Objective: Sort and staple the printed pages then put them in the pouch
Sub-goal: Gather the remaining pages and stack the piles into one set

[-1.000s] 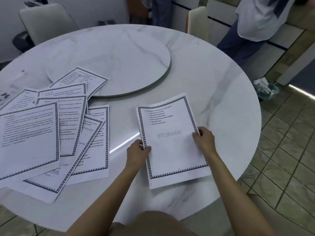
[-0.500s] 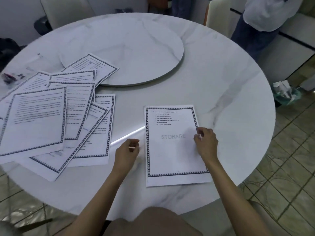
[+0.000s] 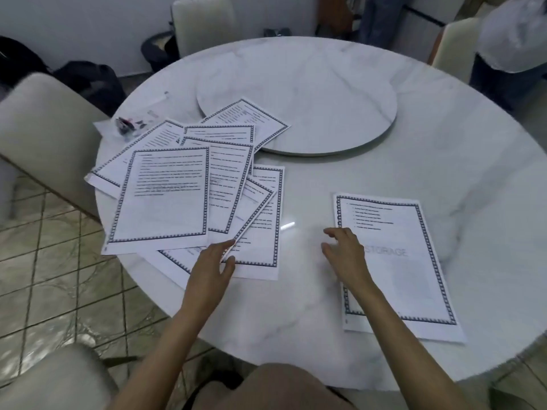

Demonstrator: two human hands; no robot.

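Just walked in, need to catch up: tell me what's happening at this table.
A person is sorting a fanned heap of dark-bordered printed pages on a round white marble table. The left hand touches the heap's near edge; the right hand is open over the left edge of the separate page marked STORAGE. What looks like a clear plastic pouch lies beyond the heap.

A home dining room: round marble table (image 3: 444, 143) with turntable (image 3: 310, 93), padded chairs (image 3: 44, 128), tiled floor (image 3: 44, 276).
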